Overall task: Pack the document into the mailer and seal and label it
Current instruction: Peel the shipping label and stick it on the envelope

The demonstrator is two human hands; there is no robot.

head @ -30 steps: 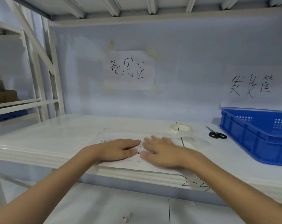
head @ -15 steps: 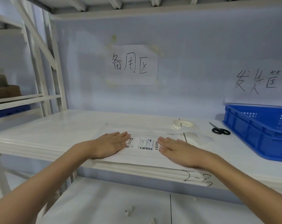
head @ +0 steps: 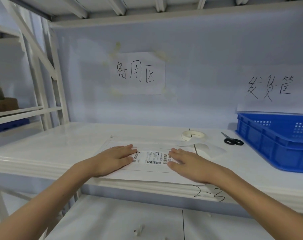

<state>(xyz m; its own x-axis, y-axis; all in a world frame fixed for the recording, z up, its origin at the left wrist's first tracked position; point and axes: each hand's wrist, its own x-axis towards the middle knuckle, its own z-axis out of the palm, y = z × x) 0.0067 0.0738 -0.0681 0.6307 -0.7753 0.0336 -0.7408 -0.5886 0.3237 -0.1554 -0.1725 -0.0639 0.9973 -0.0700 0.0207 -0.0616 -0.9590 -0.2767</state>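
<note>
From the head camera, I see the white mailer [head: 147,172] lying flat near the front edge of the white shelf [head: 60,144]. The label [head: 151,157] with black bar codes sits on top of it, in the middle. My left hand [head: 113,159] lies flat on the label's left end and my right hand [head: 185,162] lies flat on its right end. All the fingers are straight and pressing down, not holding anything. I think I am rubbing the label on. If I push sideways too hard, the thin paper could wrinkle, or the smooth mailer could slide off the shelf's front edge. A corner left loose could peel up. The mailer looks thin, flat and smooth. Behind it are a round tape roll [head: 194,135], black scissors [head: 233,140], and a hard blue plastic basket [head: 268,144] with little holes.
</note>
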